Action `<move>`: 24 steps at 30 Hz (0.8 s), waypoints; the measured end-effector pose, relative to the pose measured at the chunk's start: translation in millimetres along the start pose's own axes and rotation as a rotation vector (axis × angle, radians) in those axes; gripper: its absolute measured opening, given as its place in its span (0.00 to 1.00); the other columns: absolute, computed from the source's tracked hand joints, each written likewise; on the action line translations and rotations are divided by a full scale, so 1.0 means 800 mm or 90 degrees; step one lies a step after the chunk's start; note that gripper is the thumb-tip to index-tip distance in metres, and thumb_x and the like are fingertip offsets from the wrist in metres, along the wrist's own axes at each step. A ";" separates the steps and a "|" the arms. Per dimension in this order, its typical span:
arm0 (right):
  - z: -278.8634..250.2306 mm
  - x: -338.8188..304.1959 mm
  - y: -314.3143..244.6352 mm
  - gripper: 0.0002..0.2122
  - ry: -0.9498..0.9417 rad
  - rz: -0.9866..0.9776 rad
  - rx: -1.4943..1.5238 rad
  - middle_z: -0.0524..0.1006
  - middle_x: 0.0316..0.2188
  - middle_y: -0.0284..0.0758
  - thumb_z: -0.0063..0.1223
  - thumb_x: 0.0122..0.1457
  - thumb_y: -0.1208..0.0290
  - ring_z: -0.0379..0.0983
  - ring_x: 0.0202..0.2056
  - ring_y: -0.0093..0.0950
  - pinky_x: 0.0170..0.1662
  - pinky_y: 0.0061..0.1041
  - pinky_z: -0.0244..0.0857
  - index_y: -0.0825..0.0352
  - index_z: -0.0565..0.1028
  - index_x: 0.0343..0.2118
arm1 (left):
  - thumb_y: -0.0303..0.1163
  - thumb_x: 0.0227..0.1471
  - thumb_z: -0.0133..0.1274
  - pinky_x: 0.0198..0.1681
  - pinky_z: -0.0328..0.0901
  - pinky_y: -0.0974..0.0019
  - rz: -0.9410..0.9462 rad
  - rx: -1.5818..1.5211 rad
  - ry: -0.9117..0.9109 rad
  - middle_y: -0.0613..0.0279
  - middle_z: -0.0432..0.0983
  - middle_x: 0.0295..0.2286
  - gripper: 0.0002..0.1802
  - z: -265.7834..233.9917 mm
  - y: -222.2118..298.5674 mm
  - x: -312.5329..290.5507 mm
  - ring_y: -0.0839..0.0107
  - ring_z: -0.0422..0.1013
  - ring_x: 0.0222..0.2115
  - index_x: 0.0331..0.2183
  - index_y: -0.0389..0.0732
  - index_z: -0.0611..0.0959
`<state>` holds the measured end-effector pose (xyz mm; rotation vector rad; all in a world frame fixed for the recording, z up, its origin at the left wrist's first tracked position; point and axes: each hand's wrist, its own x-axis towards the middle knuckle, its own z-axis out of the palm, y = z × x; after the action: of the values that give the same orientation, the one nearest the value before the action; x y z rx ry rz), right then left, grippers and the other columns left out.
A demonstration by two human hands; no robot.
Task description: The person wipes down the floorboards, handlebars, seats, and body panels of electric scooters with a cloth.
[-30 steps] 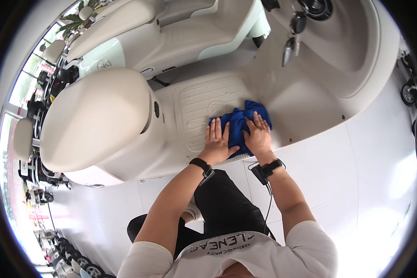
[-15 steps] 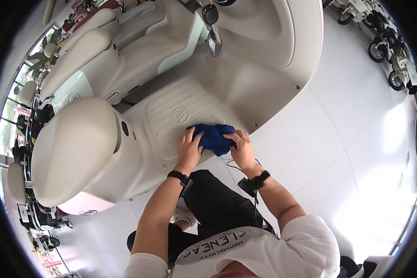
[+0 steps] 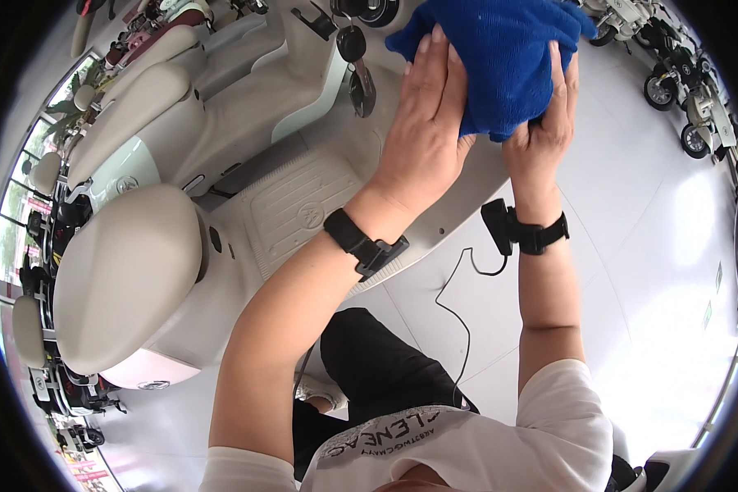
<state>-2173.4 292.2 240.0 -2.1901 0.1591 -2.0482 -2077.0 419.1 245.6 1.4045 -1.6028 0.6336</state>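
Observation:
A blue cloth (image 3: 504, 61) is spread between my hands, raised in front of the beige scooter's front panel. My left hand (image 3: 430, 123) has its fingers stretched along the cloth's left side, the thumb partly hidden. Against the right side my right hand (image 3: 545, 135) grips the cloth, with fingers over its edge. Much of the front panel is hidden behind the cloth and hands. Lower left of them lies the scooter's ribbed footboard (image 3: 291, 221), and further left its rounded beige seat (image 3: 127, 279).
Keys (image 3: 351, 45) hang near the scooter's front. Another beige scooter (image 3: 246, 107) stands close behind on the left. More parked scooters (image 3: 685, 90) line the far right. A thin black cable (image 3: 443, 307) dangles from my right wrist strap (image 3: 541, 234) above the light tiled floor.
Both hands have lifted the blue cloth off the footboard's near edge and carried it up and forward to the front panel. The cloth is now spread wider and appears larger.

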 end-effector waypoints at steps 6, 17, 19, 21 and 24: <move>-0.017 -0.078 0.013 0.36 -0.036 0.112 -0.029 0.56 0.64 0.54 0.50 0.44 0.90 0.55 0.64 0.53 0.64 0.43 0.54 0.58 0.67 0.60 | 0.28 0.43 0.62 0.67 0.43 0.42 -0.050 0.116 -0.011 0.37 0.40 0.65 0.46 0.034 -0.005 -0.034 0.35 0.39 0.65 0.61 0.28 0.59; -0.017 -0.257 -0.002 0.21 -0.308 0.123 -0.217 0.74 0.50 0.34 0.54 0.49 0.78 0.60 0.60 0.41 0.65 0.51 0.47 0.52 0.80 0.47 | 0.33 0.49 0.57 0.66 0.48 0.49 -0.105 0.308 -0.508 0.58 0.59 0.61 0.30 0.058 -0.069 -0.222 0.58 0.51 0.63 0.55 0.37 0.73; -0.014 -0.261 -0.012 0.20 -0.308 0.126 -0.223 0.75 0.49 0.30 0.51 0.50 0.76 0.63 0.58 0.34 0.65 0.45 0.49 0.54 0.80 0.48 | 0.33 0.50 0.57 0.66 0.48 0.49 -0.125 0.280 -0.557 0.58 0.58 0.61 0.30 0.050 -0.063 -0.242 0.59 0.50 0.64 0.55 0.37 0.73; -0.018 -0.270 -0.021 0.20 -0.373 0.121 -0.202 0.75 0.49 0.31 0.50 0.51 0.75 0.63 0.57 0.32 0.65 0.41 0.50 0.56 0.79 0.48 | 0.33 0.52 0.56 0.66 0.47 0.47 -0.233 0.223 -0.599 0.53 0.57 0.62 0.27 0.049 -0.055 -0.261 0.55 0.47 0.65 0.53 0.35 0.74; -0.028 -0.306 -0.044 0.19 -0.566 0.046 -0.185 0.77 0.46 0.33 0.45 0.53 0.73 0.68 0.53 0.30 0.64 0.32 0.53 0.62 0.77 0.50 | 0.33 0.52 0.57 0.66 0.47 0.47 -0.395 0.215 -0.722 0.58 0.55 0.63 0.30 0.040 -0.043 -0.314 0.59 0.47 0.66 0.56 0.39 0.71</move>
<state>-2212.9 368.1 6.7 -2.9675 0.4315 -0.8935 -2062.2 511.4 7.7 2.6328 -1.6966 -0.3896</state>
